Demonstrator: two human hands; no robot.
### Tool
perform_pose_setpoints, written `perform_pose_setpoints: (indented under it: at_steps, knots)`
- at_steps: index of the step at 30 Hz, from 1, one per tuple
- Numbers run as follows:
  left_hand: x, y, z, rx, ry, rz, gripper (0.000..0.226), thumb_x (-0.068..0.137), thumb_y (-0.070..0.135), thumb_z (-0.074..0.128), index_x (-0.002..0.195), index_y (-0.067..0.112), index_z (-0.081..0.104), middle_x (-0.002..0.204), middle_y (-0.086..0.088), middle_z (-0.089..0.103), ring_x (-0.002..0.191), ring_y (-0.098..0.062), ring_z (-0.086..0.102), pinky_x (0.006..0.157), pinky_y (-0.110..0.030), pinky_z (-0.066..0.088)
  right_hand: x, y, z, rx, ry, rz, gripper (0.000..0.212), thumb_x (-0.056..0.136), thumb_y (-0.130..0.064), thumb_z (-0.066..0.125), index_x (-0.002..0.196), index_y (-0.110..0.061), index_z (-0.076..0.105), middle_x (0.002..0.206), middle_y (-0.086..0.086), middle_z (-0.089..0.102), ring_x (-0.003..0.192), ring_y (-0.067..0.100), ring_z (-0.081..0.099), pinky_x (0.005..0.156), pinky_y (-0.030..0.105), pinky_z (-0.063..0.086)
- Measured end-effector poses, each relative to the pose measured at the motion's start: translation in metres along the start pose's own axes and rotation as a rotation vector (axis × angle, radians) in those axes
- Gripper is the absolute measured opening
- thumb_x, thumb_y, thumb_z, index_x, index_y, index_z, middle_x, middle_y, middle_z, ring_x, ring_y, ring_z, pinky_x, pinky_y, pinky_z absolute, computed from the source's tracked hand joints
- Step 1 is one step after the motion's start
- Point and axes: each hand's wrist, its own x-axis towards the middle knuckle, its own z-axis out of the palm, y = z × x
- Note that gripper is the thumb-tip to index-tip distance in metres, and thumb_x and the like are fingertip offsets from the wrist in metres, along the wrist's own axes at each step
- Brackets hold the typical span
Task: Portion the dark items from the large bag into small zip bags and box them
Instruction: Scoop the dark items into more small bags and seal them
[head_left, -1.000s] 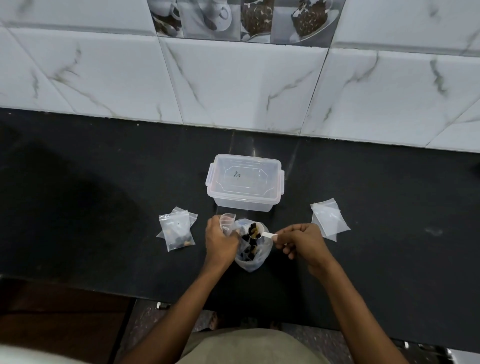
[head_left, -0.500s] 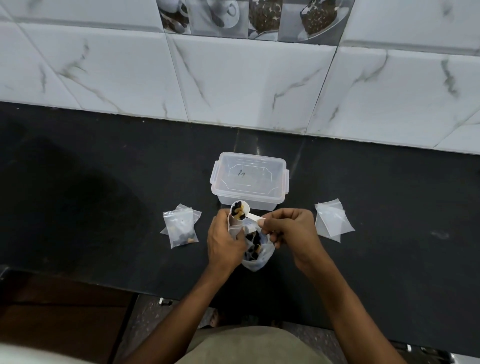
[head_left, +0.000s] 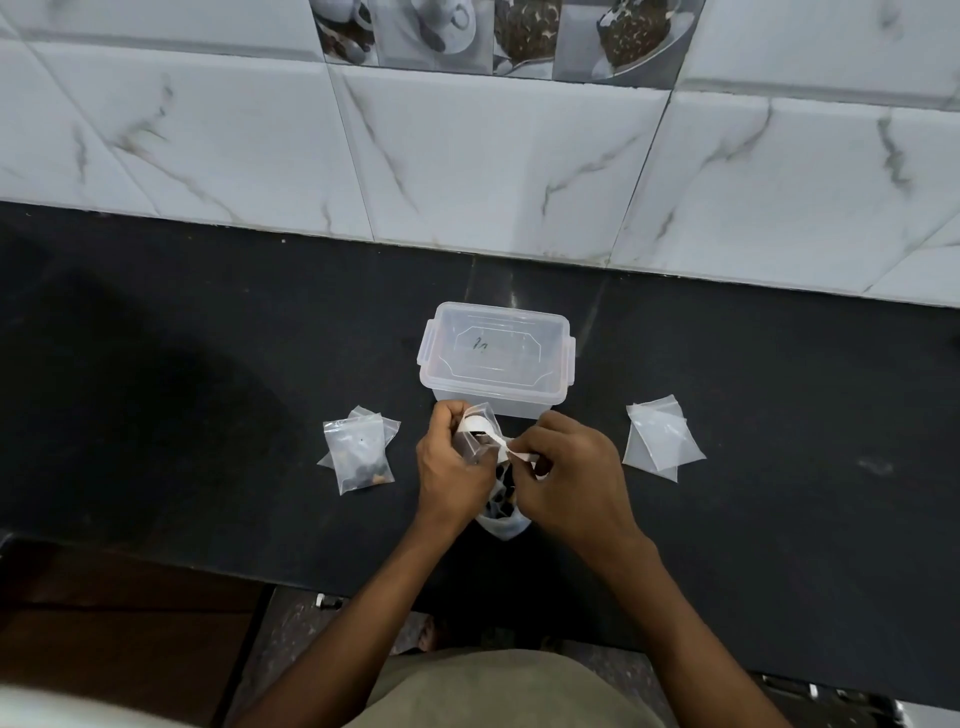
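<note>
My left hand grips a small clear zip bag held upright, its mouth open, with dark pieces showing inside. My right hand pinches the handle of a white scoop, which is tipped over into that bag's mouth. Under both hands stands the large clear bag of dark items, mostly hidden. A closed clear plastic box sits just behind the hands.
Filled small zip bags lie left of my hands on the black counter. A pile of empty zip bags lies to the right. A tiled wall runs along the back; the counter's front edge is near my body.
The scoop rose loaded out of the large bag, moved left and tipped over into the small bag held by my left hand. Both hands came closer together.
</note>
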Motion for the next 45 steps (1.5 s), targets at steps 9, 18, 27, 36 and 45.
perform_pose_setpoints:
  at_steps: [9,18,27,36,45]
  knots:
    - [0.004,0.0,0.0,-0.05,0.031,-0.034,0.041,0.074,-0.009,0.077,0.103,0.014,0.059,0.089,0.009,0.065,0.079,-0.001,0.063,0.071,-0.022,0.055,-0.01,0.008,0.004,-0.002,0.167,-0.181,0.003,0.08,-0.01,0.078,0.078,-0.007,0.078,0.075,0.002,0.066,0.062,0.013,0.057,0.052,0.026,0.05]
    - [0.005,-0.002,0.001,-0.079,0.015,-0.022,0.036,0.072,0.012,0.081,0.1,0.013,0.059,0.089,0.007,0.067,0.082,-0.009,0.066,0.074,-0.027,0.056,-0.009,0.003,-0.002,0.46,0.188,0.204,0.008,0.077,-0.001,0.083,0.081,-0.007,0.079,0.071,-0.001,0.073,0.061,0.011,0.067,0.056,0.025,0.054]
    - [0.002,-0.013,-0.01,0.047,0.126,-0.232,0.022,0.086,0.008,0.071,0.089,0.024,0.056,0.084,0.003,0.066,0.08,-0.016,0.064,0.069,-0.023,0.051,-0.018,0.034,-0.01,0.414,0.097,0.601,0.014,0.075,-0.001,0.078,0.067,-0.011,0.072,0.059,0.001,0.068,0.05,0.012,0.059,0.048,0.024,0.048]
    - [0.004,-0.014,0.0,0.336,-0.183,-0.56,0.028,0.091,0.032,0.062,0.108,0.012,0.053,0.109,-0.006,0.063,0.102,-0.029,0.063,0.091,-0.043,0.052,-0.034,0.043,0.027,-0.029,-0.114,0.396,0.006,0.067,-0.011,0.071,0.063,-0.013,0.068,0.059,-0.004,0.064,0.053,0.012,0.059,0.052,0.031,0.051]
    - [0.001,-0.015,0.02,0.142,-0.169,-0.736,0.051,0.07,0.02,0.073,0.115,0.006,0.055,0.108,-0.009,0.068,0.092,-0.019,0.066,0.069,-0.026,0.052,-0.034,0.042,0.035,0.002,-0.163,0.474,0.008,0.069,-0.01,0.073,0.062,-0.012,0.071,0.058,-0.004,0.066,0.053,0.009,0.061,0.053,0.027,0.051]
